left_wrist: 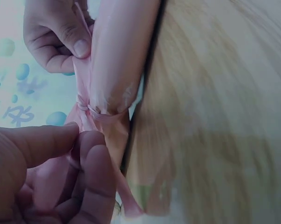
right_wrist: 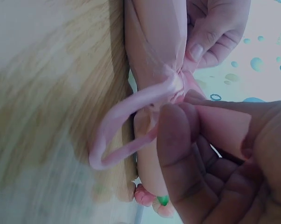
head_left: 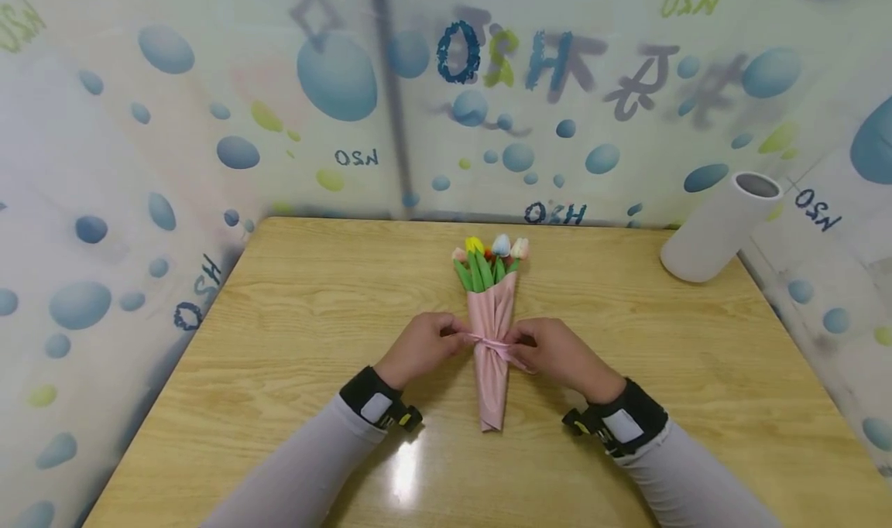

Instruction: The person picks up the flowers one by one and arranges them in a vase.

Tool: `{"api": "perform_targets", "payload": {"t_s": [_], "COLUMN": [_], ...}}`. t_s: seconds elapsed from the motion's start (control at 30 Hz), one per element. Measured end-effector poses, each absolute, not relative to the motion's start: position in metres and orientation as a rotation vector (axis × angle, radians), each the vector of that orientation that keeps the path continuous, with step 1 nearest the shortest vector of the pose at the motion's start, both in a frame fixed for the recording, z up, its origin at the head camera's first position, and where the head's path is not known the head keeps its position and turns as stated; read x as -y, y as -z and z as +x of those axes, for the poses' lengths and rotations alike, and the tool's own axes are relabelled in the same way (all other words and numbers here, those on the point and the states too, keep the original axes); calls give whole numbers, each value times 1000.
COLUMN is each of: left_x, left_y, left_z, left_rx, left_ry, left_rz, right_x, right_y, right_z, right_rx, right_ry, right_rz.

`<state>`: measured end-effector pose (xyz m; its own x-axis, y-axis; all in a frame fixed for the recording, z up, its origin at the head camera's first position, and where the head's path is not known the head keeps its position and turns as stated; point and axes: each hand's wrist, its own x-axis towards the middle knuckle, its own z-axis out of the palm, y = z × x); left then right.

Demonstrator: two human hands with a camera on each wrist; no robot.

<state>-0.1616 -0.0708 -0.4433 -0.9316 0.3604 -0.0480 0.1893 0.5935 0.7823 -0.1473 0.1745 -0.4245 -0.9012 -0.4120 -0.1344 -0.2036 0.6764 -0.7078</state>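
Note:
A bouquet of artificial tulips (head_left: pixel 501 245), yellow, pale blue and pinkish, lies on the table with its heads pointing away from me. Pink wrapping paper (head_left: pixel 492 392) surrounds the stems. Around its middle runs a pink ribbon (right_wrist: pixel 112 123), gathered at a knot and forming a loop in the right wrist view. My left hand (head_left: pixel 421 348) pinches the ribbon between thumb and fingers on the left of the wrap. On the other side, my right hand (head_left: pixel 557 354) pinches another part of the ribbon, with a ribbon end (right_wrist: pixel 224 128) across its palm.
A wooden table (head_left: pixel 334 280) carries the bouquet. At its far right corner stands a white cylindrical vase (head_left: pixel 718 230). Printed curtain-like walls (head_left: pixel 446 156) with blue and green dots rise behind and at both sides.

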Motion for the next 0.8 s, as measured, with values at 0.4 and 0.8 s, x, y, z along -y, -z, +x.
{"api": "perform_targets", "payload": {"t_s": [0.4, 0.8], "left_x": [79, 85], "left_y": [446, 445], "left_z": [-160, -159], "left_rx": [-2618, -2632], "left_ry": [-1203, -1200], "left_rz": [432, 419], "right_x": [-183, -196], "right_y": [419, 422], "right_z": [-149, -149], "right_rx": [-2638, -2658], "right_ry": [966, 963], "right_rz": [-496, -488]}}
